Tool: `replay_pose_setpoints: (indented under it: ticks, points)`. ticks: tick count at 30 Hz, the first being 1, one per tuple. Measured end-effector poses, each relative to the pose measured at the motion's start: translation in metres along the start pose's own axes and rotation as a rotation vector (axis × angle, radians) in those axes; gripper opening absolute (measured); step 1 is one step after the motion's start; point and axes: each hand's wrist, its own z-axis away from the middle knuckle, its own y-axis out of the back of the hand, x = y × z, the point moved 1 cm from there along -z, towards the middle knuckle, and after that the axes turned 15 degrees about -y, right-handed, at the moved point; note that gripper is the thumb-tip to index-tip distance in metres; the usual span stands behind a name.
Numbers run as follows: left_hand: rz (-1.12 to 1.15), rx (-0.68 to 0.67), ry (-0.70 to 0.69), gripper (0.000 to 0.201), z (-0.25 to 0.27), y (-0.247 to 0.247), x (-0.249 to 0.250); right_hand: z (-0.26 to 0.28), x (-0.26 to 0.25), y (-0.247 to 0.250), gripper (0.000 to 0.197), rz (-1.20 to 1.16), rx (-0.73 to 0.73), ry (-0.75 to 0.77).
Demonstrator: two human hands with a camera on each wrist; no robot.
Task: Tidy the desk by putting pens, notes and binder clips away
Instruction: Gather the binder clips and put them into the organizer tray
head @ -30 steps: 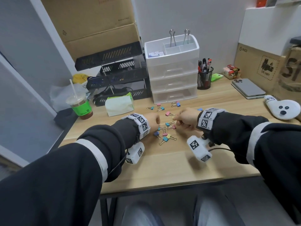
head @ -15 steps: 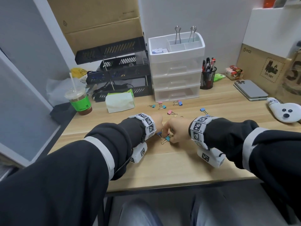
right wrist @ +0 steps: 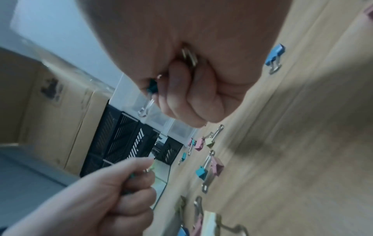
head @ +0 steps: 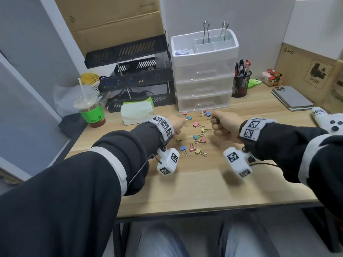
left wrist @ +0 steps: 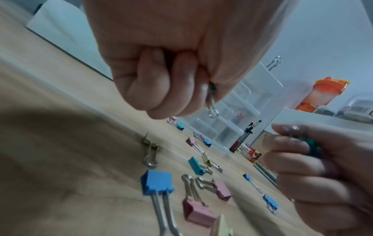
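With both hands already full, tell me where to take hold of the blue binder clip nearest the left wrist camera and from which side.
Take the blue binder clip by its folded blue body, from above, thumb and finger on its two flat sides. It lies flat on the desk with its wire handles pointing toward the camera, low and thin against the wood, so they would likely be harder to pinch.

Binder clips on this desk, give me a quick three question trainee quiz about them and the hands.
1. True or false: both hands hold binder clips.
2. Where are the pens: A) black mesh cup, B) white drawer unit, C) loose on the desk?
3. What stands left of the tissue pack?

Key:
1. True: the left hand and the right hand each grip clips.
2. A, the mesh cup.
3. An iced drink cup, beside the tissue pack.
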Motion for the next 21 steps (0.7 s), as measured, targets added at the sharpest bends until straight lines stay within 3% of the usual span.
replay_pose_setpoints:
  ticks: [3, 6, 9, 11, 16, 18, 21]
  points:
    - [-0.098, -0.043, -0.058, 0.037, -0.001, -0.003, 0.002, -0.003, -0.001, 0.004, 0.039, -0.154, -0.105, -0.088]
    - [-0.140, -0.086, -0.067, 0.027, -0.005, -0.008, 0.004, -0.008, -0.003, 0.010, 0.026, -0.279, -0.217, -0.163]
    - [-0.199, -0.070, -0.121, 0.025, -0.009, -0.014, 0.010, -0.015, -0.006, 0.016, 0.013, -0.333, -0.190, -0.188]
    - [-0.247, -0.084, -0.139, 0.019, -0.012, -0.019, 0.013, -0.020, -0.007, 0.021, 0.015, -0.396, -0.170, -0.208]
    - [-0.419, -0.128, -0.200, 0.033, -0.027, -0.025, 0.008, -0.031, -0.010, 0.028, 0.024, -0.579, -0.183, -0.287]
    - [-0.395, -0.127, -0.185, 0.025, -0.032, -0.030, 0.007, -0.035, -0.011, 0.028, 0.027, -0.601, -0.187, -0.291]
    - [-0.456, -0.131, -0.224, 0.030, -0.037, -0.034, 0.006, -0.037, -0.010, 0.027, 0.029, -0.585, -0.184, -0.303]
